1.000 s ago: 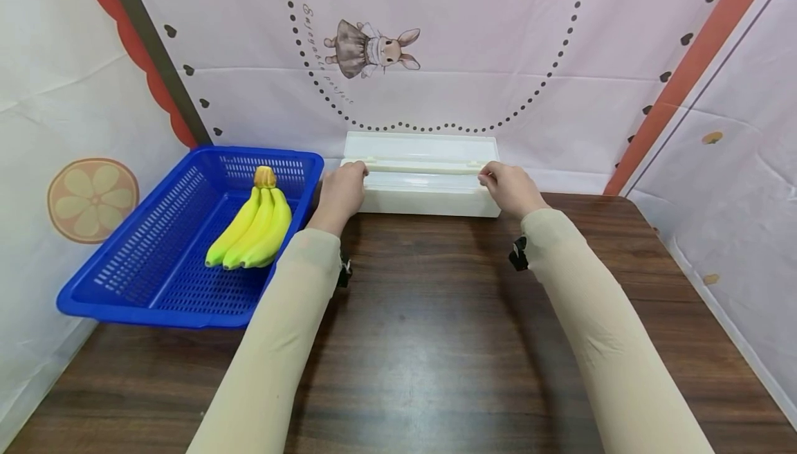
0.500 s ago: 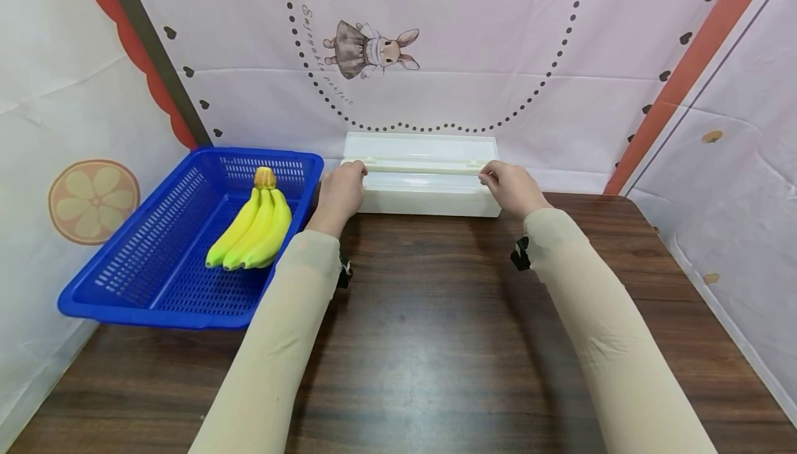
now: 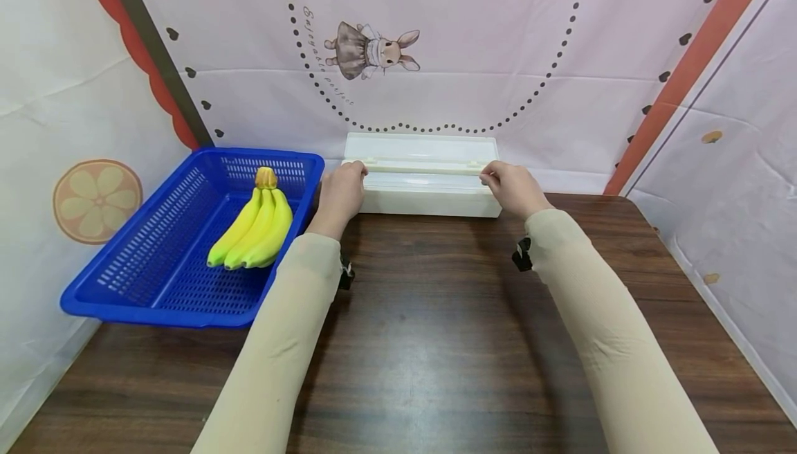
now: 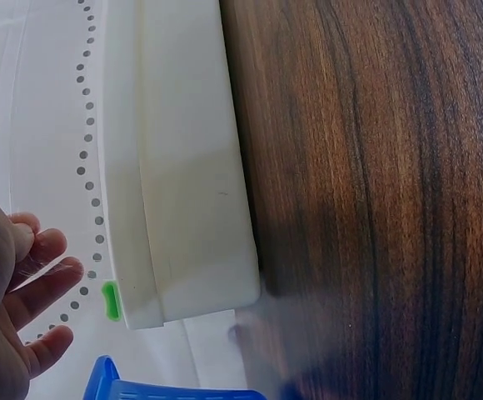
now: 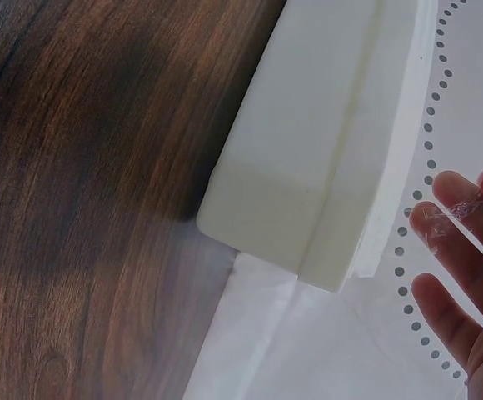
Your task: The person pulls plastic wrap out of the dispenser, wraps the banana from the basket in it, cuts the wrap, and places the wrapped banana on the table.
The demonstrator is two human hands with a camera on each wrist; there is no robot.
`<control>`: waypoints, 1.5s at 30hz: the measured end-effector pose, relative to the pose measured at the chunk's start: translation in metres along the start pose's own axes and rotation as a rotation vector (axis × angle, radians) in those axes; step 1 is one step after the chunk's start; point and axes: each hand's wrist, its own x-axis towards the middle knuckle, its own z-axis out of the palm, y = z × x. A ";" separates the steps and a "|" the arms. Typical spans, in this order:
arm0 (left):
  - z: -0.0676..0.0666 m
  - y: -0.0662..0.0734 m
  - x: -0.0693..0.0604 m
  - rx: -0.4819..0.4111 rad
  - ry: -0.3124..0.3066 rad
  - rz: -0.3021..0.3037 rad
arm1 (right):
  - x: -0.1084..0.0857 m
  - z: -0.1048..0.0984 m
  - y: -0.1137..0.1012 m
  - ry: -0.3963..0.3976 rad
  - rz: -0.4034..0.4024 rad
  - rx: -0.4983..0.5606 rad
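A long white cling film dispenser (image 3: 429, 203) stands at the back of the table with its lid (image 3: 420, 144) raised. At its left end my left hand (image 3: 342, 192) pinches clear cling film (image 4: 40, 268) between thumb and forefinger. My right hand (image 3: 513, 189) pinches the film (image 5: 458, 212) likewise at the right end. The other fingers of both hands are spread in the wrist views. Between the hands the film is too transparent to follow. A green slider (image 4: 112, 301) shows at one end of the dispenser in the left wrist view.
A blue plastic basket (image 3: 156, 315) stands left of my left arm, holding a bunch of yellow bananas (image 3: 255, 229). A printed cloth (image 3: 498, 32) hangs behind the dispenser and along both sides of the brown wooden table (image 3: 423, 329).
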 end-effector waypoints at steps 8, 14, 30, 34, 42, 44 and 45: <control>-0.002 0.002 -0.002 -0.009 0.013 -0.002 | -0.001 -0.003 -0.001 0.004 0.005 -0.004; -0.003 0.003 -0.004 -0.010 0.037 0.005 | -0.002 -0.005 -0.002 0.006 0.004 0.003; -0.005 0.005 -0.008 -0.010 0.083 0.009 | -0.005 -0.008 -0.004 0.015 0.002 0.015; -0.006 0.006 -0.010 -0.017 0.085 0.005 | -0.006 -0.009 -0.004 0.014 0.002 0.015; -0.008 0.006 -0.012 -0.047 0.095 0.019 | -0.007 -0.010 -0.004 0.010 0.000 0.029; -0.008 0.006 -0.012 -0.052 0.102 0.022 | -0.007 -0.011 -0.004 0.009 0.000 0.032; -0.008 0.006 -0.013 -0.054 0.104 0.022 | -0.007 -0.011 -0.004 0.008 0.003 0.033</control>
